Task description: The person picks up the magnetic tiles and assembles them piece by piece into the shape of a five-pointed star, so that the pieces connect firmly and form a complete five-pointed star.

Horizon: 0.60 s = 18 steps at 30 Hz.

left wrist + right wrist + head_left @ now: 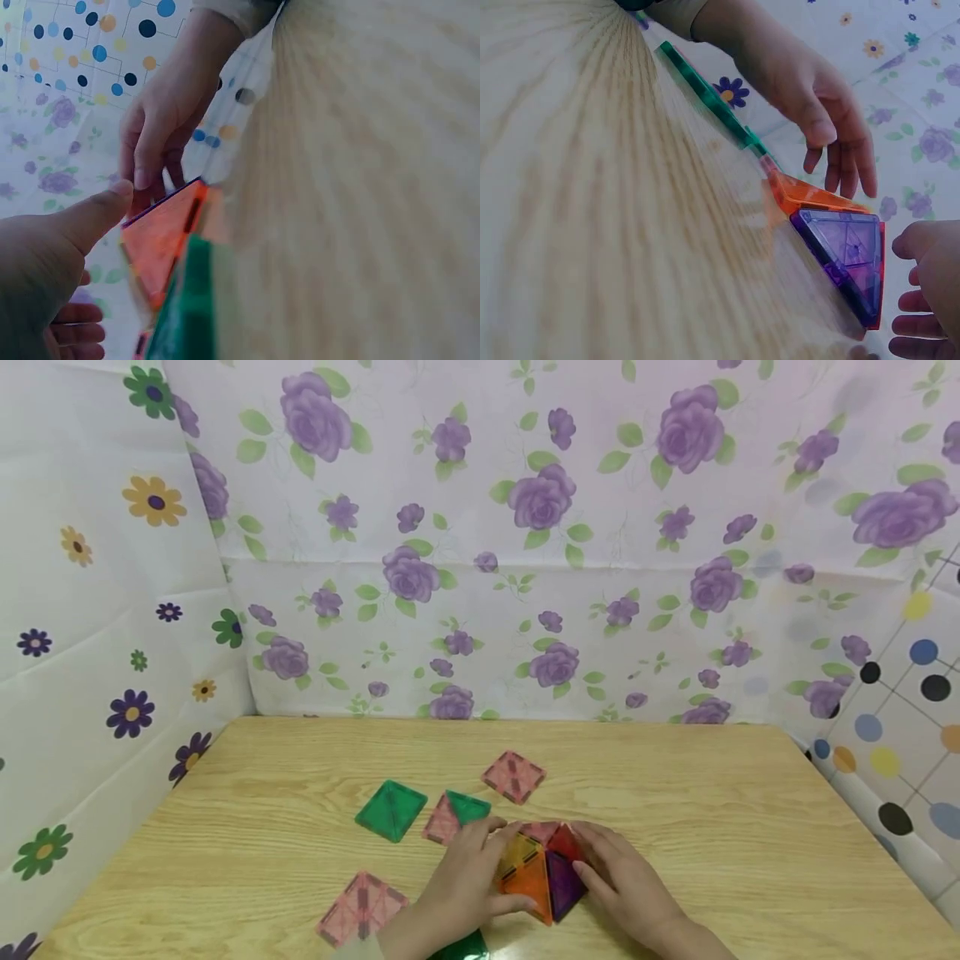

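Observation:
A small peaked shape of translucent magnetic tiles stands on the table between my hands. Its orange tile (pixel 527 887) and purple tile (pixel 564 885) face me, with a yellow tile (pixel 519 853), a red tile (pixel 562 842) and a pink tile (pixel 542 832) behind. My left hand (pixel 467 883) curves loosely along the left side, thumb stretched by the orange tile. On the other side is my right hand (pixel 628 887), fingers relaxed beside the red and purple tiles. In the right wrist view a narrow gap separates my right thumb (pixel 911 241) from the purple tile.
Flat on the wooden table (pixel 712 793) lie a green square (pixel 391 811), a pink square (pixel 513 776), a pink-and-green piece (pixel 442 821) and another pink piece (pixel 360 906). A green tile (pixel 465 947) shows partly under my left forearm. Patterned cloth hangs behind and at both sides.

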Motion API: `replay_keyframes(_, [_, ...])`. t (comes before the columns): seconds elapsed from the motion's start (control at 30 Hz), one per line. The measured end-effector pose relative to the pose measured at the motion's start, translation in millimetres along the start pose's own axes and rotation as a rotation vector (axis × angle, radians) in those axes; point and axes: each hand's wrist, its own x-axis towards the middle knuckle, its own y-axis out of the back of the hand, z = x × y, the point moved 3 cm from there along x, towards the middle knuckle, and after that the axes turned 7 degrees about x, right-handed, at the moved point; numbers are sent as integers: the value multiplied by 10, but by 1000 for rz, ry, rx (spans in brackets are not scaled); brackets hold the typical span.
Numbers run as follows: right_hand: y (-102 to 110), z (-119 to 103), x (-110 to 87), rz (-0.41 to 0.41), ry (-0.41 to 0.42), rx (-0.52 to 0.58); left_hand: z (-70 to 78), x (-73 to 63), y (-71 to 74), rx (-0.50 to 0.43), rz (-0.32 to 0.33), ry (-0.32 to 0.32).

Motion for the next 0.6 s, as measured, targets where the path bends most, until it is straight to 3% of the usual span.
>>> replay_keyframes(0.13, [69,-37,13,2,-27,38,-83,-32,133,-38,-61,24])
replay_keyframes(0.27, [172,-102,16,36,-31,46,-176,-110,238,-47,-72,8])
replay_keyframes(0.47, [272,-250,6,122,46,-2,-308,-267,326,10,-92,-56])
replay_keyframes(0.6, [305,-399,-29,195,140,13,-364,-408,407,-5,-106,-88])
